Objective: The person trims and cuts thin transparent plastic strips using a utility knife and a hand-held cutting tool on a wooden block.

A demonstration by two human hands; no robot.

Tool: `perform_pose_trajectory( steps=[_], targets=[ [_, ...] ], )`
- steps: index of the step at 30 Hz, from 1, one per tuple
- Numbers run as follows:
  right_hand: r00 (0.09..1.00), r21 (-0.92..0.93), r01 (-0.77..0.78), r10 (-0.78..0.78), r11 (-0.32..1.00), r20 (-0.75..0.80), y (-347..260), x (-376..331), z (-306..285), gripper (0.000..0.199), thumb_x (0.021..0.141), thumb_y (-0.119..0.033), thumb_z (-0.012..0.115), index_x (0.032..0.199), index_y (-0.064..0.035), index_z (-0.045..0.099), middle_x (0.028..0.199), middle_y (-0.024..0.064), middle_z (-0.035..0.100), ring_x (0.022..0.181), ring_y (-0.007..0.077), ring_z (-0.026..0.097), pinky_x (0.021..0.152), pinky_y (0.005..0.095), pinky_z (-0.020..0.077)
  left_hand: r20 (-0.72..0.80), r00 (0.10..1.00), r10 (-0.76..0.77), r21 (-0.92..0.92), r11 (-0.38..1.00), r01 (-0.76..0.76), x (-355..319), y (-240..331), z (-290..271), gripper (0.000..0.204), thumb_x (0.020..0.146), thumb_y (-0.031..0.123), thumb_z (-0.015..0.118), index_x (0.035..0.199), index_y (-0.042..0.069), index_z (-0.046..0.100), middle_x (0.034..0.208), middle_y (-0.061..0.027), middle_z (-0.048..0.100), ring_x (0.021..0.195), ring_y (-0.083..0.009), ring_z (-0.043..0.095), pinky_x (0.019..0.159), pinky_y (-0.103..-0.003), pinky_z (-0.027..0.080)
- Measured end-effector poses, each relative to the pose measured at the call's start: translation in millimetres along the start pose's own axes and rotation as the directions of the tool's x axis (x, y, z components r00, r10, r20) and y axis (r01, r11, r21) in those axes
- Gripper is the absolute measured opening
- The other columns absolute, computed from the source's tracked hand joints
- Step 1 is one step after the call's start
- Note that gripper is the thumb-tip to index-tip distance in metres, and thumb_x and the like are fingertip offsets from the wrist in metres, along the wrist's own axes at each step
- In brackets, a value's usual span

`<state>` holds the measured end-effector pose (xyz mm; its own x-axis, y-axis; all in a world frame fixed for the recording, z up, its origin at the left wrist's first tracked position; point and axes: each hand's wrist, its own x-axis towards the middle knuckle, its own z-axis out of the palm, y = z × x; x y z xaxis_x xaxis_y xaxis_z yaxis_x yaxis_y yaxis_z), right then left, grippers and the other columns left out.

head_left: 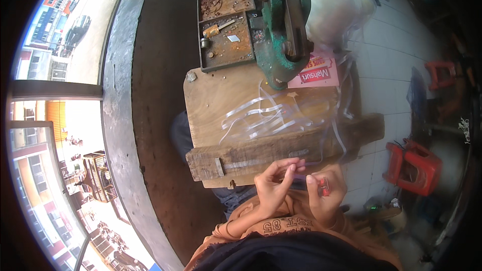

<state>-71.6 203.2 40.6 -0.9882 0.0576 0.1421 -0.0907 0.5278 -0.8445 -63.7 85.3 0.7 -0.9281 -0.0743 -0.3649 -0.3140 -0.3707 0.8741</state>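
Observation:
My left hand (275,180) is closed in a pinch, with a thin translucent plastic strip (315,162) at its fingertips. The strip looks faintly purple and runs past the near edge of a wooden plank. Just to the right, my right hand (326,193) is curled around a small red object (324,186); its kind is mostly hidden by the fingers. Both hands are close together in front of my body. Beyond the plank, a loose tangle of clear plastic strips (261,115) lies on a wooden board (208,103).
The rough plank (251,158) lies across the board's near side. A green metal machine (276,57) stands beyond, beside a rusty compartment tray (228,55). A pink box (329,73) and filled plastic bags (334,7) are right of it. Red stools (414,168) stand on the tiled floor.

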Motion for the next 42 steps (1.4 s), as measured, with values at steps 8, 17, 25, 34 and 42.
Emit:
perform_pose_trajectory(
  steps=[8,17,25,34,42],
  targets=[
    [0.997,-0.007,-0.068,0.068,0.998,-0.027,12.6,-1.8,8.4,0.016,0.079,-0.006,0.068,0.072,-0.0030,0.054,0.071,0.0074,0.047,0.051,0.0172,0.046,0.047,0.0299,0.0368,0.045,0.999,0.015,-0.036,0.999,-0.013,-8.8,5.3,1.6,0.026,0.091,-0.003,0.051,0.115,-0.012,0.053,0.106,-0.0238,0.062,0.099,-0.0236,0.062,0.088,-0.033,0.051],
    [0.999,-0.101,-0.002,-0.002,0.995,-0.040,10.7,1.9,9.8,0.016,0.077,-0.006,0.070,0.073,-0.0023,0.054,0.073,0.0092,0.049,0.058,0.0234,0.053,0.051,0.0323,0.0418,0.105,0.994,0.029,0.084,0.996,-0.038,-5.8,4.7,-3.2,0.031,0.091,-0.003,0.050,0.121,-0.011,0.051,0.108,-0.0222,0.062,0.101,-0.0230,0.061,0.090,-0.033,0.049],
    [0.998,-0.072,0.000,0.005,0.997,0.063,4.1,9.4,13.3,0.011,0.075,-0.002,0.069,0.076,-0.0009,0.059,0.077,0.0107,0.059,0.066,0.0253,0.060,0.057,0.0331,0.0474,0.026,0.999,0.048,0.118,0.992,-0.051,-4.2,7.2,-11.2,0.023,0.090,-0.001,0.053,0.111,-0.007,0.061,0.101,-0.0153,0.067,0.093,-0.0172,0.066,0.083,-0.026,0.052],
    [0.967,-0.089,0.093,-0.069,0.992,0.243,-3.0,16.8,10.4,0.031,0.072,-0.004,0.069,0.102,-0.0038,0.063,0.100,0.0108,0.063,0.083,0.0286,0.065,0.070,0.0338,0.0530,0.166,0.955,0.244,0.503,0.813,-0.295,-1.0,15.7,-36.0,0.018,0.082,-0.008,0.059,0.097,-0.002,0.068,0.092,-0.0092,0.069,0.086,-0.0177,0.067,0.074,-0.025,0.052],
    [0.800,-0.162,0.105,0.014,0.981,0.600,12.6,14.0,-20.4,0.026,0.074,-0.013,0.070,0.099,-0.0090,0.062,0.089,0.0071,0.064,0.073,0.0292,0.064,0.062,0.0343,0.0521,0.149,0.923,0.356,0.289,0.876,-0.385,-5.1,22.8,-67.7,0.013,0.081,-0.009,0.058,0.088,-0.003,0.067,0.089,-0.0138,0.067,0.085,-0.0218,0.066,0.074,-0.029,0.053]
  ],
)
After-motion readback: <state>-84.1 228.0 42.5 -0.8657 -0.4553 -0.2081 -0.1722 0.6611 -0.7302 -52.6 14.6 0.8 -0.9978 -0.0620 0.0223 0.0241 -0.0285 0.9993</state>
